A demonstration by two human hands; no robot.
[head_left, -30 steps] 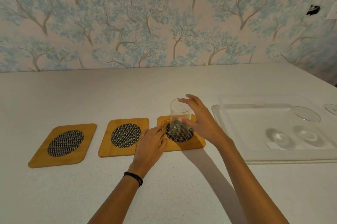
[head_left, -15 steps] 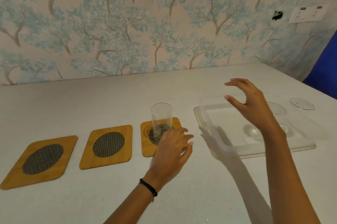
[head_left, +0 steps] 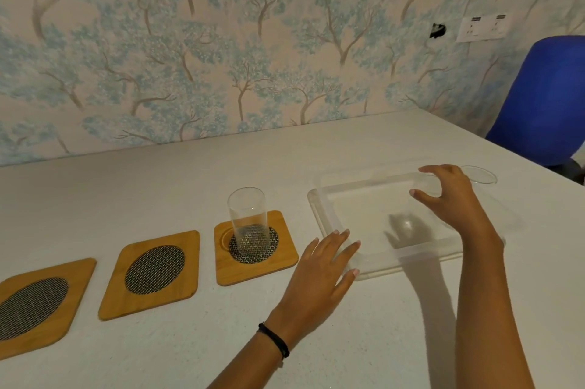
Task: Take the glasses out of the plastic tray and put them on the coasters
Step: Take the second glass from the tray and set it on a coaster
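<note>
Three wooden coasters with dark mesh centres lie in a row. A clear glass (head_left: 248, 221) stands upright on the right coaster (head_left: 286, 257); the middle coaster (head_left: 152, 297) and left coaster (head_left: 47, 328) are bare. To the right sits the clear plastic tray (head_left: 319, 214). My right hand (head_left: 452, 198) reaches over the tray, thumb and fingers curled around the top of a clear glass (head_left: 406, 224) standing in it. The rim of another glass (head_left: 481, 175) shows behind that hand. My left hand (head_left: 319, 278) lies flat and open, its fingertips on the tray's near left corner.
The white table runs back to a wallpapered wall with a socket plate (head_left: 484, 27). A blue chair (head_left: 544, 97) stands beyond the table's right edge.
My right hand let go of the glass on the right coaster, crossed to the tray and came down around a glass there. My left hand slid right from the coaster to the tray corner.
</note>
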